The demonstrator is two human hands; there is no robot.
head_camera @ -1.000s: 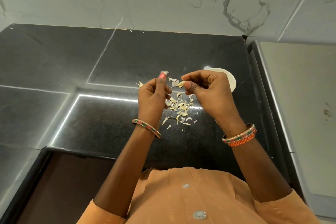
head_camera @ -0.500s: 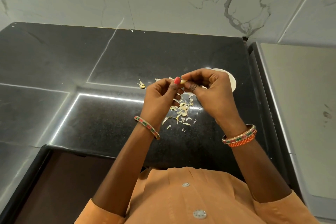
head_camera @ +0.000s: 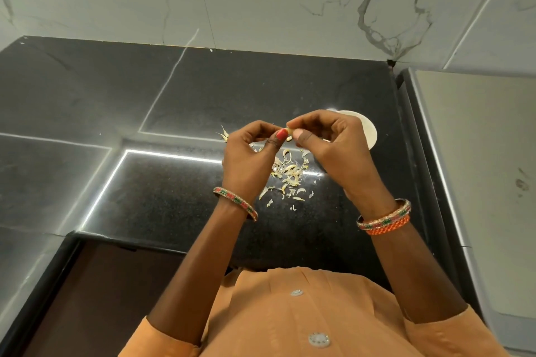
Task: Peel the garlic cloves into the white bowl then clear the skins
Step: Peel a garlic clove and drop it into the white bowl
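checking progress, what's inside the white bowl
Only part of the white bowl shows, pale and bare; the right hand covers the rest, so peeled cloves inside cannot be seen.

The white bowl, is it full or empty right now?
Cannot tell. The right hand covers most of the bowl; the visible part looks plain white, with no cloves seen.

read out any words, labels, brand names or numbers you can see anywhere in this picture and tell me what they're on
None: no readable text anywhere.
The white bowl, the black counter, the marble wall and the bangles carry no lettering.
The shirt buttons show only a pattern, no letters.
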